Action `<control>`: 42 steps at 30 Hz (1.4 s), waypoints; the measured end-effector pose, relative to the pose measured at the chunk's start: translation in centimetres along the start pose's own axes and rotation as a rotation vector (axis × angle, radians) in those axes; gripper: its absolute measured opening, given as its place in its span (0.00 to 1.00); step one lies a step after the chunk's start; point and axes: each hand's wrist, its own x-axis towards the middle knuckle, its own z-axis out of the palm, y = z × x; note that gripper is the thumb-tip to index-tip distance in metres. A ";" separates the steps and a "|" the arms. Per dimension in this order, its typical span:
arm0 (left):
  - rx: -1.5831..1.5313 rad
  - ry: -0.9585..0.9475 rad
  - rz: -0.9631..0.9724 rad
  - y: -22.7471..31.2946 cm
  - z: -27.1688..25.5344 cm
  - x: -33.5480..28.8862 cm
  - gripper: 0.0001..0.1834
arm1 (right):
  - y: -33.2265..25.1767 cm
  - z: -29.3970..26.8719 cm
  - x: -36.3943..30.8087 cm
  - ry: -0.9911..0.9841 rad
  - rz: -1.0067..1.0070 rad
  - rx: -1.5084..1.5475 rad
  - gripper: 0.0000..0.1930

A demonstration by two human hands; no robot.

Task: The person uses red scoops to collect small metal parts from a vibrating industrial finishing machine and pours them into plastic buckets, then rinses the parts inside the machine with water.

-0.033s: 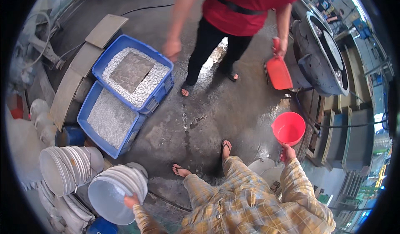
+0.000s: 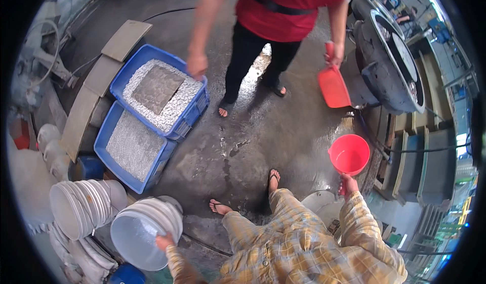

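Observation:
My right hand is closed round the handle of a pinkish-red dipper, whose round mouth faces up and shows nothing inside. On the lower left, my left hand grips the rim of a tilted white plastic bucket. That bucket is the front one of a nested stack, and its pale inside faces me. Across from me a person in a dark red shirt holds a red scoop by its handle. This person's other hand is near the upper blue crate's edge.
Two blue crates hold small white pieces; a grey slab lies in the upper one. A second bucket stack stands at the left. On the right are a large round machine tub and grey panels. The floor looks wet.
The other person has shifted slightly left, bringing the red scoop along. Their free hand is nearer the upper crate. My hands, the dipper and the bucket have barely moved.

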 end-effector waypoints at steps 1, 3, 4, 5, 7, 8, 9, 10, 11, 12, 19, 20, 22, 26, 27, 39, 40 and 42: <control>0.003 0.003 -0.001 2.9 0.6 -1.9 0.30 | 0.0 -0.2 1.1 -0.008 0.013 0.014 0.12; -0.023 -0.102 0.008 8.6 0.2 -4.2 0.29 | -0.8 -1.6 3.4 -0.049 0.050 0.092 0.11; -0.036 -0.103 0.039 10.9 0.7 -5.1 0.28 | -1.3 -2.7 4.3 -0.049 0.067 0.105 0.11; -0.042 -0.109 0.071 12.9 1.2 -6.3 0.28 | -1.8 -3.9 5.2 -0.046 0.079 0.120 0.11; -0.074 0.017 0.162 17.5 2.4 -8.4 0.27 | -2.8 -6.5 7.2 -0.050 0.078 0.186 0.10; -0.087 0.060 0.160 18.9 3.6 -8.6 0.28 | -3.1 -8.0 8.2 -0.061 0.084 0.179 0.12; -0.106 0.099 0.165 20.8 4.1 -9.1 0.28 | -3.5 -9.8 9.1 -0.059 0.091 0.196 0.12; -0.027 -0.036 0.076 23.8 3.6 -9.8 0.28 | -3.5 -11.4 9.9 -0.036 0.097 0.220 0.13; -0.020 -0.029 0.098 27.4 3.1 -11.0 0.28 | -3.6 -12.9 10.6 -0.013 0.102 0.243 0.13; -0.027 -0.041 0.057 30.9 1.7 -12.9 0.28 | -3.8 -14.4 11.2 0.018 0.107 0.277 0.13; -0.149 -0.058 0.154 44.2 4.1 -20.7 0.27 | -5.0 -20.7 17.3 0.242 0.211 0.497 0.13; -0.147 -0.052 0.138 45.7 4.4 -21.4 0.27 | -5.6 -21.5 18.2 0.230 0.217 0.548 0.13; -0.276 -0.079 0.203 48.2 5.1 -22.9 0.27 | -6.4 -22.8 20.2 0.240 0.208 0.544 0.13; -0.195 -0.059 0.238 54.4 5.0 -25.5 0.26 | -8.6 -26.7 24.5 0.263 0.233 0.564 0.13; -0.229 -0.069 0.267 55.2 4.3 -26.2 0.26 | -10.0 -26.9 25.1 0.254 0.221 0.538 0.14; -0.088 0.035 0.105 57.0 -12.6 -37.4 0.24 | -18.3 -37.6 44.6 -0.044 0.417 0.133 0.16; -0.111 0.146 0.196 56.6 -14.5 -38.9 0.24 | -19.1 -37.7 45.4 -0.054 0.408 0.130 0.16; -0.136 0.201 0.212 58.0 -19.1 -41.5 0.20 | -19.8 -37.8 45.8 -0.006 0.421 0.037 0.13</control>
